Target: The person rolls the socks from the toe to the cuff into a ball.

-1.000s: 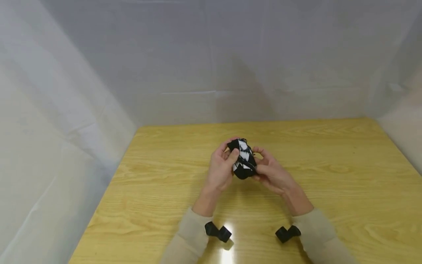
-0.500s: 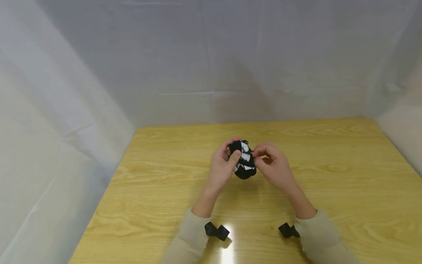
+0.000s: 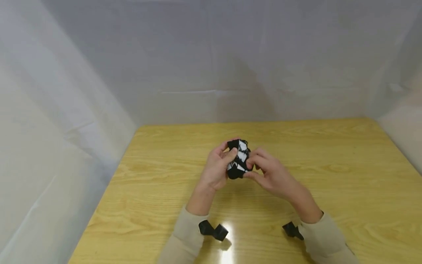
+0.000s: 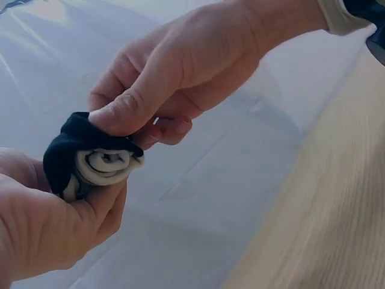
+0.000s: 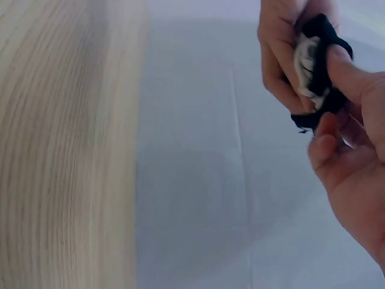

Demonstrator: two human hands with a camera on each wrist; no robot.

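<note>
— How are the hands set?

— Both forearms reach forward from beige sleeves and meet above the middle of the worktop [image 3: 329,154]; the left hand [image 3: 215,170] has its fingers curled over the far side of a rolled black-and-white sock bundle [image 3: 238,160], its thumb pressed on the near face; the right hand [image 3: 270,174] comes in from the other side, fingertips pinching the bundle's lower edge.

— So neither hand is spread?

— No; each is closed around the bundle, which sits between them, lifted off the worktop. In the left wrist view the right hand's thumb [image 4: 129,111] presses down on the black outer layer, with a pale rolled layer showing beneath it; the left hand [image 4: 42,229] cups the bundle [image 4: 90,159] from below.

— What can't you make out?

— Whether it is one sock or a pair; the pattern is only white patches on black. In the right wrist view the bundle [image 5: 316,66] is mostly covered by fingers, and the right hand [image 5: 355,156] is cut off at the frame's edge; the worktop there is a blur. The black wrist mounts [image 3: 212,231] near the sleeves are partly hidden, the right one more so.
</note>
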